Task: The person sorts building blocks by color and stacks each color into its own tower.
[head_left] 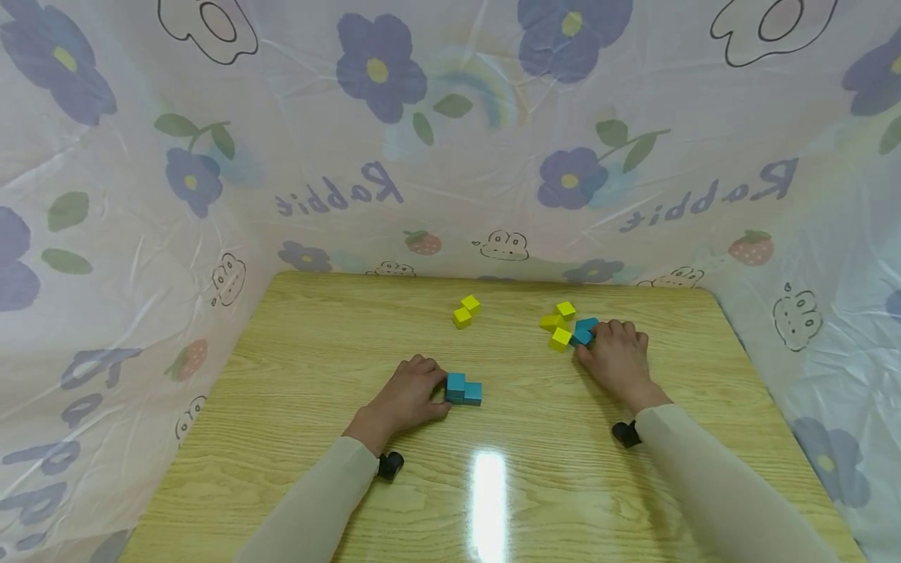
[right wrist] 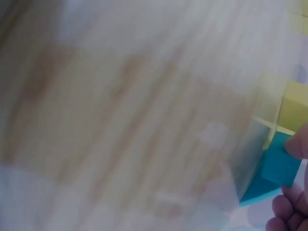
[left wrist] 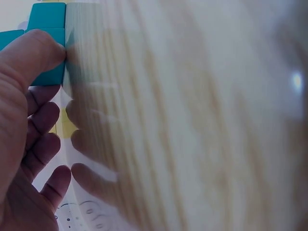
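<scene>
In the head view my left hand (head_left: 408,395) is at the left side of a small group of blue blocks, one blue cube (head_left: 456,383) standing higher than the blue block (head_left: 474,394) beside it. The left wrist view has the thumb and a finger pinching the lower teal-blue block (left wrist: 52,73), under an upper one (left wrist: 47,16). Farther right, my right hand (head_left: 619,358) pinches a blue block (right wrist: 285,166) between thumb and fingers. A second, slanted blue piece (right wrist: 257,191) lies against it. Yellow blocks (head_left: 560,338) sit just left of these.
Two yellow cubes (head_left: 462,317) lie corner to corner near the back middle of the wooden table (head_left: 338,328). Another yellow cube (head_left: 565,310) and a yellow wedge-like piece (head_left: 551,322) are grouped at the back right. A patterned cloth (head_left: 464,141) encloses the table's back and sides.
</scene>
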`<action>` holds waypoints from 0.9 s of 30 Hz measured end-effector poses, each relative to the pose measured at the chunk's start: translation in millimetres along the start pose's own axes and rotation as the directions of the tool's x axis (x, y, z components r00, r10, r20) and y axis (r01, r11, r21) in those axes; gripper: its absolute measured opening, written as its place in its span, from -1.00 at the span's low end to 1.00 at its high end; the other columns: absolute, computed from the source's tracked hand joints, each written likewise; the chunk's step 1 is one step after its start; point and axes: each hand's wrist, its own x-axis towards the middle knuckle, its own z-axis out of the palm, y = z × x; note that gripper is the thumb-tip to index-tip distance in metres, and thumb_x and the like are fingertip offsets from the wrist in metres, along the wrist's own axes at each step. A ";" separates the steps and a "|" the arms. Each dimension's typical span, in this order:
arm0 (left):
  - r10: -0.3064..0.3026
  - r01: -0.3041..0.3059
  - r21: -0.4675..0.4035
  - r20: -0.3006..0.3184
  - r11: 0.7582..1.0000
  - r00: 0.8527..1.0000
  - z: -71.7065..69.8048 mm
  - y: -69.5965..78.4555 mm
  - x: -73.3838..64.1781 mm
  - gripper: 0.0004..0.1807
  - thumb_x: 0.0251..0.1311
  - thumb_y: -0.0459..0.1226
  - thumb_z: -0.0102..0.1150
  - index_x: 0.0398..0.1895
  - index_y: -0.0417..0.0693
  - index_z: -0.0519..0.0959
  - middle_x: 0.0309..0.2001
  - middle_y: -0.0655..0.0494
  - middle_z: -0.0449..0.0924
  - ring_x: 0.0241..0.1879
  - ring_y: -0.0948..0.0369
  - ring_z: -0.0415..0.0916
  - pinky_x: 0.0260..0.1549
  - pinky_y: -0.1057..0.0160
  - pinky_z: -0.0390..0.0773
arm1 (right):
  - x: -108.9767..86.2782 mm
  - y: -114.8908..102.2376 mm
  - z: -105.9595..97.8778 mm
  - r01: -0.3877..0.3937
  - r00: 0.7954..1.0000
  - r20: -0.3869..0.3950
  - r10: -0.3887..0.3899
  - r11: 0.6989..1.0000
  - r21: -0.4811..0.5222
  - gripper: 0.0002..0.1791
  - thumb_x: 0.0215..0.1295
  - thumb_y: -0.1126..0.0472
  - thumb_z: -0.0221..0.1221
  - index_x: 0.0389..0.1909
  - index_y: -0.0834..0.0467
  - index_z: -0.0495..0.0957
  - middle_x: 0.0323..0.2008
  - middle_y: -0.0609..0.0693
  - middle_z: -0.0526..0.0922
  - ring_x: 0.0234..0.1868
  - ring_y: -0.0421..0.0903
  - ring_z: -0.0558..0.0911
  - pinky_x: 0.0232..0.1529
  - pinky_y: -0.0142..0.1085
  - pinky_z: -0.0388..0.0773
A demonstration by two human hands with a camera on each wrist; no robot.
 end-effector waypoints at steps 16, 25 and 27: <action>0.000 0.000 0.007 0.005 1.000 1.000 1.1 -1.8 0.4 -0.51 0.35 0.05 0.32 0.19 -0.03 0.66 0.11 0.16 0.60 0.15 0.14 0.41 0.27 0.00 0.41 | -9.7 -46.9 -21.2 0.163 0.982 -0.114 -0.153 0.984 0.078 -0.58 0.31 0.06 0.32 -0.05 0.34 0.54 -0.12 0.28 0.59 -0.05 0.30 0.44 0.00 0.23 0.29; 0.009 -0.009 0.005 -0.005 1.000 1.000 0.7 -2.0 -0.2 -0.51 0.35 0.07 0.33 0.18 -0.03 0.67 0.09 0.17 0.60 0.11 0.14 0.41 0.23 0.02 0.43 | -25.9 -101.2 -4.9 0.507 0.845 -0.228 -0.485 0.860 0.051 -0.62 0.14 0.15 0.45 -0.15 0.27 0.55 -0.24 0.14 0.57 -0.21 0.16 0.45 -0.20 -0.05 0.25; 0.011 -0.011 0.002 -0.009 1.000 1.000 0.7 -2.2 -0.3 -0.51 0.34 0.06 0.34 0.17 -0.03 0.67 0.09 0.16 0.60 0.11 0.14 0.42 0.23 0.01 0.43 | -29.3 -112.8 -3.2 0.518 0.844 -0.196 -0.499 0.853 0.063 -0.60 0.14 0.12 0.48 -0.15 0.23 0.55 -0.22 0.09 0.58 -0.18 0.12 0.45 -0.18 -0.07 0.26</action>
